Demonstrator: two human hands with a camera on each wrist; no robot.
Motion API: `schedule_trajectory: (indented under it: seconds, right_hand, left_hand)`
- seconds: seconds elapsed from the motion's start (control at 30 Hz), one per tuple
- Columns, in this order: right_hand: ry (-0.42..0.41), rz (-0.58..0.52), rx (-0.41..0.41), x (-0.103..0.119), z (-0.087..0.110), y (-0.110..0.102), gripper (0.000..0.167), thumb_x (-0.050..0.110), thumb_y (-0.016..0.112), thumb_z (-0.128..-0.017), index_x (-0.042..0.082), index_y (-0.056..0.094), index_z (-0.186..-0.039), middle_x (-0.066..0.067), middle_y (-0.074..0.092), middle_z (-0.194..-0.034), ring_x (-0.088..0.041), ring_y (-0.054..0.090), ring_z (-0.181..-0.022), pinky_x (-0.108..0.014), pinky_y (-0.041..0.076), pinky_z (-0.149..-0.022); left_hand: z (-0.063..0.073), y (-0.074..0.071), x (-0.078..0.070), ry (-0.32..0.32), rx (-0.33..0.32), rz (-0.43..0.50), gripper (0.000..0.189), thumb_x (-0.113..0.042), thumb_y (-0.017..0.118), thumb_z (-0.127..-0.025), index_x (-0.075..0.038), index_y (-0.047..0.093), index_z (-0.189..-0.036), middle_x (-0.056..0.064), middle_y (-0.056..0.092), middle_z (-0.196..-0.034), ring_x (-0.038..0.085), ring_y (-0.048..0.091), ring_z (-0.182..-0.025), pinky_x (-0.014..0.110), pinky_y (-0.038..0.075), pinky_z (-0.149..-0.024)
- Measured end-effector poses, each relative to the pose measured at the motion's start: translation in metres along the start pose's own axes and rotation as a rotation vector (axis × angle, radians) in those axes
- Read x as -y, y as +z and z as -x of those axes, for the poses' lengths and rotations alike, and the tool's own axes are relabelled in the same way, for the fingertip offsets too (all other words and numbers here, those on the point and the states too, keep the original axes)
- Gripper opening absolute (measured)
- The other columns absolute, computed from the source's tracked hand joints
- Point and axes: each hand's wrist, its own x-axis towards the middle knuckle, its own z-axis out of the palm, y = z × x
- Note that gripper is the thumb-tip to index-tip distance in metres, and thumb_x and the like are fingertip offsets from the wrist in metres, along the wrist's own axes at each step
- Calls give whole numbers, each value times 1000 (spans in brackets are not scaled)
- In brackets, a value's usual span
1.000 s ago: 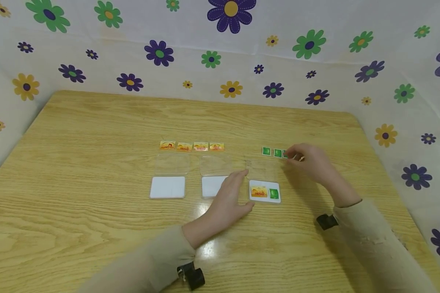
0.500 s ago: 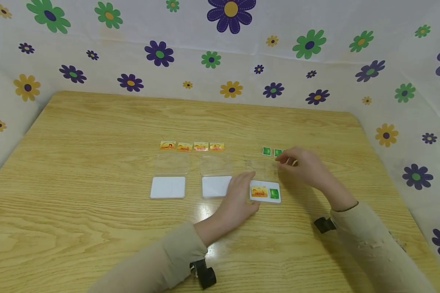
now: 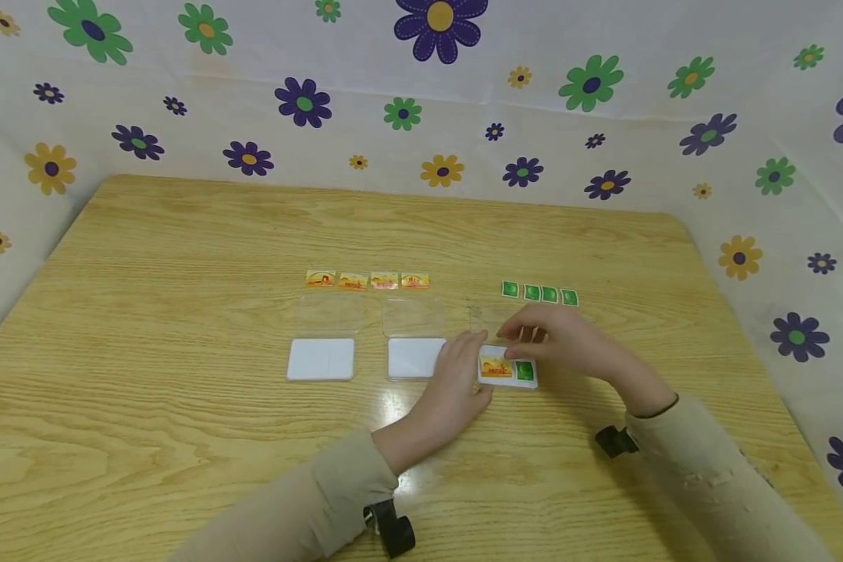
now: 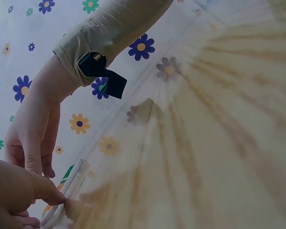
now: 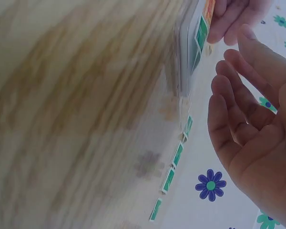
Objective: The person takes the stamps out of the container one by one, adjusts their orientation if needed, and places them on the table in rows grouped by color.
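Before me lies a flat white case (image 3: pixel 504 383) bearing an orange picture sticker (image 3: pixel 495 368) and a green sticker (image 3: pixel 524 371). My left hand (image 3: pixel 448 384) holds it at its left side, thumb by the near edge and fingers by the far one. In the left wrist view, a digit touches the case's rim (image 4: pixel 72 188). Over the case's far right part hovers my right hand (image 3: pixel 569 336), fingers gently bent and thumb apart; the right wrist view shows nothing between them. It hides the far edge of the case.
Two blank white cases (image 3: pixel 321 360) lie to the left. Behind the cases are clear plastic lids (image 3: pixel 330 314), the rightmost partly hidden. Farther back sit a row of orange stickers (image 3: pixel 353 282) and a row of green stickers (image 3: pixel 531 293). A flowered cloth (image 3: pixel 365 86) hangs behind the table.
My right hand has come away from the green sticker row, down and left to above the stickered case. My left hand has moved slightly right, against that case.
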Motion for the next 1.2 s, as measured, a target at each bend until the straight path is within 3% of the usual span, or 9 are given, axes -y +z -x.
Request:
schedule_trajectory:
  seconds: [0.1, 0.4, 0.83, 1.2]
  right_hand:
    - [-37, -7, 18, 2, 0, 3, 21, 14, 77, -81, 7, 71, -100, 2, 66, -94, -12, 57, -80, -29, 52, -70]
    - [-37, 12, 63, 5, -3, 11, 21, 16, 80, -78, 9, 71, -95, 3, 63, -93, -13, 54, -78, -28, 50, -67]
    - [-66, 63, 63, 9, -4, 14, 13, 7, 76, -80, 10, 71, -92, 3, 61, -87, -9, 54, -74, -26, 50, -64]
    - [19, 103, 41, 7, -5, -11, 11, 8, 74, -82, 7, 71, -92, 1, 64, -89, -14, 56, -78, -30, 50, -65]
  left_hand:
    - [1, 1, 1, 8, -1, -2, 66, -4, 68, -85, 6, 35, -141, 19, 40, -142, 32, 28, -135, 42, 21, -113]
    - [3, 0, 1, 12, -5, -2, 65, -4, 68, -85, 5, 35, -141, 18, 40, -141, 31, 29, -135, 42, 23, -112]
    - [3, -1, 3, 25, -3, -4, 64, -3, 68, -85, 5, 36, -140, 18, 41, -140, 31, 30, -134, 41, 24, -112]
    - [1, 0, 4, 4, -8, 19, 65, -3, 68, -83, 5, 37, -139, 17, 42, -139, 30, 32, -133, 40, 24, -112]
